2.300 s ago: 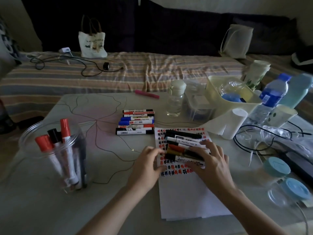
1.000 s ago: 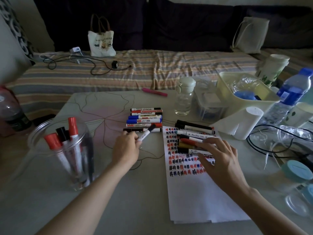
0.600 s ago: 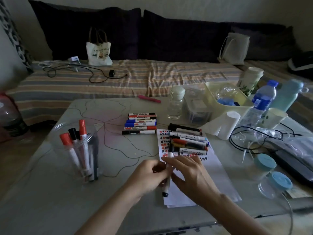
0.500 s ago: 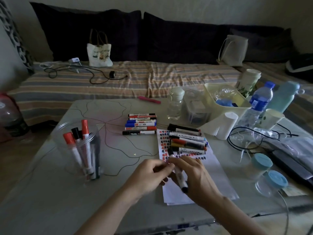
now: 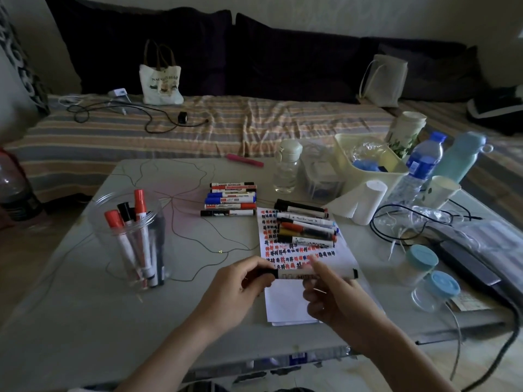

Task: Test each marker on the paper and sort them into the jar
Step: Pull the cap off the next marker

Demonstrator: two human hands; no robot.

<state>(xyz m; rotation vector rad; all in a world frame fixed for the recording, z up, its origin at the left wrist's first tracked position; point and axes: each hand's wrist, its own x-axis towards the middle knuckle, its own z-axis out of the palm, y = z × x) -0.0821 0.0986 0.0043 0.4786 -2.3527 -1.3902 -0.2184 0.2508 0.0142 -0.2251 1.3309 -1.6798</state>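
i hold one black-and-white marker (image 5: 311, 274) level over the paper (image 5: 297, 304), my left hand (image 5: 240, 281) curled round its dark cap end, my right hand (image 5: 334, 298) pinching the white barrel with thumb and fingers (the fingertips are blurred, so i can't tell exactly how tight). to uncap it well, i think i should keep the barrel steady in the right and pull the cap straight off along its length, not twisting sideways, then draw the test mark on the bare lower part of the sheet, below the rows of red, black and blue marks. the clear jar (image 5: 133, 239) stands well to my left on the grey table (image 5: 85, 321), several red- and black-capped markers upright inside. one row of markers (image 5: 230, 199) lies just beyond the paper's left corner, another bunch (image 5: 305, 224) on its far end. behind is a striped couch (image 5: 169, 131), dim.
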